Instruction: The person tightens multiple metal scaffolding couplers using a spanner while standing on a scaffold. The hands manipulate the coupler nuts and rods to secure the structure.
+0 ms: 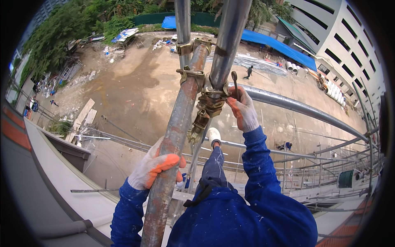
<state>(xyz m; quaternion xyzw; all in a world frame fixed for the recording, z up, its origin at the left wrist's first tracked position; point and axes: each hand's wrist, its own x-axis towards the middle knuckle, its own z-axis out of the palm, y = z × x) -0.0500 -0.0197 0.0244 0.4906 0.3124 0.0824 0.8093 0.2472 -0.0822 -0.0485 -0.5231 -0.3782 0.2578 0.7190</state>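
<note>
Rusty scaffold tube [175, 136], running up the frame's middle, is gripped low by the gloved left hand [153, 166] while the right hand [243, 110] closes around a spanner [235, 84] at the brass-coloured coupler [210, 103] (blue tarpaulin roofs [279, 46] line the yard's far edge).

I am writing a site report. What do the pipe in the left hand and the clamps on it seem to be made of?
Pipe: steel, seemingly; grey surface with reddish-brown rust patches. Clamps: metal, probably plated steel; dull yellowish sheen, bolted. Left hand wears a knit glove, likely cotton with orange rubbery coating.
</note>
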